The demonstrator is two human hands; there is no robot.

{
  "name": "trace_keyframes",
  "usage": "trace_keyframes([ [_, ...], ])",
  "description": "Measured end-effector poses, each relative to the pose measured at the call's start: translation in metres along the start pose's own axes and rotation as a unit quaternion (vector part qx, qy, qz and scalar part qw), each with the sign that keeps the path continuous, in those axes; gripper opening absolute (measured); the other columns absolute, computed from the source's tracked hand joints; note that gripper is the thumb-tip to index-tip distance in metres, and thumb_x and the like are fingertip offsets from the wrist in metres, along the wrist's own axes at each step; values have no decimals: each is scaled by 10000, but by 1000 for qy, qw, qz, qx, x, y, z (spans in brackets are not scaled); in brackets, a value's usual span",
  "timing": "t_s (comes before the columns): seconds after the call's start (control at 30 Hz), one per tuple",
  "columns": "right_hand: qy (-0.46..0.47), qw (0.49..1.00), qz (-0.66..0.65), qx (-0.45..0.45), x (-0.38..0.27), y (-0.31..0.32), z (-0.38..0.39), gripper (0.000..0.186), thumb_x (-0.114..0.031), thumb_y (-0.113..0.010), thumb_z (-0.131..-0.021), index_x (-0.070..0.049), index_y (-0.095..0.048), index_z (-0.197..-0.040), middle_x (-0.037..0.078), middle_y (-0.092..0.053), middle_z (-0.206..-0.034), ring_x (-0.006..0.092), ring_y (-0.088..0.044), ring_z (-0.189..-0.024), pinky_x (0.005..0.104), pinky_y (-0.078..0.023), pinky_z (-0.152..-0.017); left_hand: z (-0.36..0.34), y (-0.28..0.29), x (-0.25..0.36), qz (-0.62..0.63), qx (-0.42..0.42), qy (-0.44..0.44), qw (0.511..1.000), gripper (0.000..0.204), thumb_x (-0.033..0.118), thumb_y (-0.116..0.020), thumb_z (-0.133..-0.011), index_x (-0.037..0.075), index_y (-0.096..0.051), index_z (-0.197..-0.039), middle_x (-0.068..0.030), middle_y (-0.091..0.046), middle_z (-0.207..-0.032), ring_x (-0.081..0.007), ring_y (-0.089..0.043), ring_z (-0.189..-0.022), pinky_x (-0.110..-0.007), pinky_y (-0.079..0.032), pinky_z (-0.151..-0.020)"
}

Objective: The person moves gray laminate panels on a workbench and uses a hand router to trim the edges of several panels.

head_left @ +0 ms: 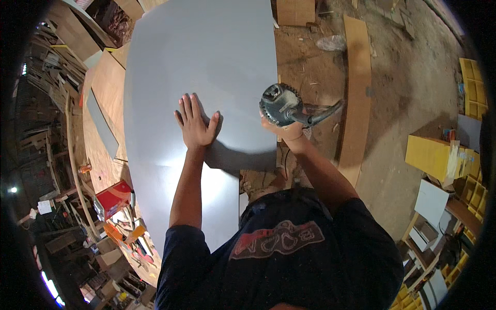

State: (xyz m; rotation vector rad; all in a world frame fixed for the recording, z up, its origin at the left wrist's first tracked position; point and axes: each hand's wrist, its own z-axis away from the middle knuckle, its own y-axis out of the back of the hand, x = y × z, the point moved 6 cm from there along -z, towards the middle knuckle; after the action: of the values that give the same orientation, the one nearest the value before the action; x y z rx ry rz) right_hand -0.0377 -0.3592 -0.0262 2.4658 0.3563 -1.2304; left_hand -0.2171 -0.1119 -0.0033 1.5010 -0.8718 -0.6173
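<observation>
A large grey sheet [201,57] with a glossy surface lies in front of me, light glaring off its near part. My left hand [198,125] rests flat on it, fingers stretched and thumb out to the side. At the sheet's right edge, my right hand [290,131] is wrapped round a trim router [281,105]. The router is dark, with a ribbed top and pale dust on it, and a thick cord [310,120] leads off to the right. The router's base and bit are hidden beneath its body, as are most of my right fingers.
Left of the sheet, a plywood surface [106,77] carries a narrow grey offcut [102,124], a red box [113,199] and scattered tools. A long brown board [356,93] and a clear plastic bag [330,43] lie on the dusty floor. Yellow cabinet parts [428,156] stand far right.
</observation>
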Motion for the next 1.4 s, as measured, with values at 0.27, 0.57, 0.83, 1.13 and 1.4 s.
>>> trace_keyframes([
  [0.27,32,994,78,69,14,-7,-73,550,-275,-906,-623,-48,-703,-1081,130,-748,-1041,304,-748,-868,421,-604,-752,-2,3,3,14,-18,-6,1000,1031,748,-443,-990,33,-191,-1689,-282,-181,-1736,-453,-96,-1629,-640,-20,-1281],
  [0.57,-26,993,67,91,44,-10,-145,633,-299,-916,-611,-43,-678,-1138,138,-729,-997,341,-738,-890,438,-599,-785,-4,2,4,2,-31,-10,999,1039,735,-451,-984,46,-154,-1702,-263,-155,-1749,-430,-74,-1638,-648,-3,-1277],
  [0.83,-46,994,63,78,90,-24,-217,634,-341,-921,-635,-25,-659,-1118,162,-733,-1028,360,-740,-895,465,-599,-790,-9,1,5,9,-41,-26,999,1086,798,-388,-971,22,-161,-1696,-297,-133,-1741,-449,-70,-1633,-651,-4,-1273],
  [1.13,-22,994,49,97,118,-33,-300,619,-318,-921,-643,-11,-658,-1111,162,-729,-994,357,-742,-877,468,-596,-778,-11,2,6,10,-39,-38,998,1092,797,-392,-964,19,-162,-1695,-309,-139,-1736,-455,-78,-1632,-663,-19,-1267],
  [1.4,-12,992,74,105,163,-45,-357,627,-339,-913,-630,-10,-658,-1098,166,-729,-978,364,-744,-892,464,-600,-776,-16,0,4,12,-39,-47,998,1093,779,-415,-954,8,-176,-1691,-318,-145,-1732,-467,-92,-1628,-649,-16,-1272],
])
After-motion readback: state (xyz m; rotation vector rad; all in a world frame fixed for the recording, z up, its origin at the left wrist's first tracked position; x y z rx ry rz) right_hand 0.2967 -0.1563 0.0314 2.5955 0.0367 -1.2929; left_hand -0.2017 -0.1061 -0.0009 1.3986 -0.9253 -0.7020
